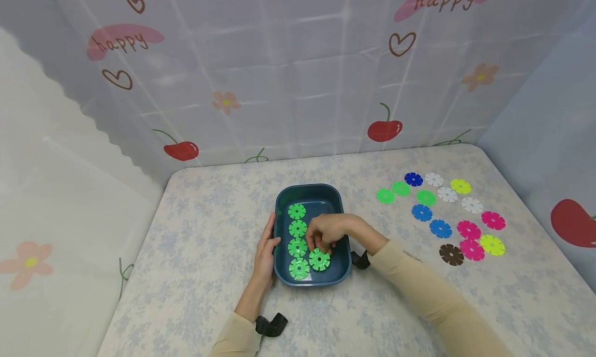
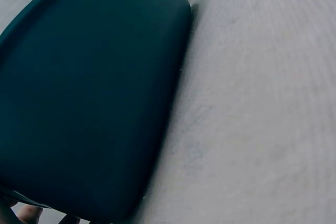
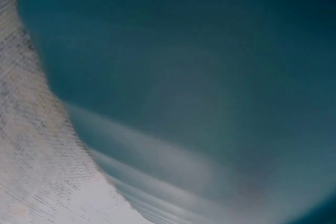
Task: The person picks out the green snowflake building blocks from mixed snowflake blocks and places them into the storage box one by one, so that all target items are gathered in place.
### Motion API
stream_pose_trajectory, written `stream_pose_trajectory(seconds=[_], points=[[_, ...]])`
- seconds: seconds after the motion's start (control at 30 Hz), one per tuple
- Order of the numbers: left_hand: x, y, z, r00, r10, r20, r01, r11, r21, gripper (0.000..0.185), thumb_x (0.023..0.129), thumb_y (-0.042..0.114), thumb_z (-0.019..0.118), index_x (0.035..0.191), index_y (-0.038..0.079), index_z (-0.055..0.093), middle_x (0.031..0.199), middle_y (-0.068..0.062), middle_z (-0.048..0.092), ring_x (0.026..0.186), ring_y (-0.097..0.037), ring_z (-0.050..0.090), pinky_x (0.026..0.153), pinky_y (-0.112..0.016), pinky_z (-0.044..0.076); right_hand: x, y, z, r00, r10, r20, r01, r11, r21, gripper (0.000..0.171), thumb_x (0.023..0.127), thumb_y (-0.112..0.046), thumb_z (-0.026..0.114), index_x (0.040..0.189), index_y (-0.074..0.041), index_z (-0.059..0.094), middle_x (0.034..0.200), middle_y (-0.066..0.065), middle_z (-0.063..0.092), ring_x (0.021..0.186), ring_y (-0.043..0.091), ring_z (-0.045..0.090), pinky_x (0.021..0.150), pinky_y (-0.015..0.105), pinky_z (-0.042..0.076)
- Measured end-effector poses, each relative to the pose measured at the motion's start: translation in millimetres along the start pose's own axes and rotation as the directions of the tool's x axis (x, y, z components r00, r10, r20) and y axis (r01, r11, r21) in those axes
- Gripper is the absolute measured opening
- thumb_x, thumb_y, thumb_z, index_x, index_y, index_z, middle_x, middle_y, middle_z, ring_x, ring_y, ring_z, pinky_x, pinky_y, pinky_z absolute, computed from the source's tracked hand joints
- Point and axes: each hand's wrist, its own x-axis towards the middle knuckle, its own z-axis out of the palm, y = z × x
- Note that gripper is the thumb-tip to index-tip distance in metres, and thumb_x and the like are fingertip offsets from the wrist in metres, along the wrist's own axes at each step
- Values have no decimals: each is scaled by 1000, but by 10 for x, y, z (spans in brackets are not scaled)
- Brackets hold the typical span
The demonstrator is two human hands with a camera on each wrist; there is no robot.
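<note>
A dark blue-green plastic tray (image 1: 326, 283) lies on the table in the head view. Down its left side runs a column of several green notched discs (image 1: 297, 247). My left hand (image 1: 264, 258) grips the tray's left wall, the thumb at the rim and the fingers along the outside. Inside the tray, my right hand (image 1: 328, 228) pinches another green notched disc (image 1: 319, 260), just right of the column's lowest one. Close up, the left wrist view is filled by the tray's outer wall (image 2: 94, 93), with fingertips (image 2: 30, 213) at the bottom left. Blurred tray wall (image 3: 157, 77) fills most of the right wrist view.
Loose notched discs lie on the table's right side: green (image 1: 426, 197), dark blue (image 1: 413, 179), light blue (image 1: 421, 212), white (image 1: 472, 205), yellow (image 1: 492, 244), pink (image 1: 493, 220) and brown (image 1: 451, 254). A patterned curtain (image 1: 298, 88) hangs behind the table (image 1: 200, 233).
</note>
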Motion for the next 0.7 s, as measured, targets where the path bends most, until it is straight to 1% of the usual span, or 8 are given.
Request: stream_pose_trajectory(seconds=[0.27, 0.5, 0.7], points=[[-4, -7, -3, 1000, -2, 3, 2, 1000, -5, 63, 97, 6, 34, 157, 23, 24, 164, 5, 17, 152, -16, 7, 122, -44, 7, 40, 21, 69, 999, 32, 18, -32, 999, -39, 28, 81, 13, 63, 86, -13, 74, 69, 8, 69, 57, 21, 66, 51, 26, 46], [-1, 1, -6, 1000, 6, 5, -6, 1000, 1, 64, 96, 6, 34, 157, 23, 24, 164, 5, 17, 152, -16, 8, 122, -43, 7, 42, 2, 90, 998, 55, 10, -55, 997, -56, 27, 81, 13, 64, 84, -12, 73, 68, 8, 69, 58, 23, 67, 52, 28, 48], [8, 1, -11, 1000, 0, 0, 0, 1000, 15, 64, 96, 5, 35, 157, 22, 24, 164, 4, 17, 152, -16, 8, 122, -43, 8, 37, -23, 110, 998, 62, 0, -62, 996, -70, 25, 79, 12, 67, 83, -12, 74, 68, 6, 69, 59, 23, 68, 52, 29, 50]])
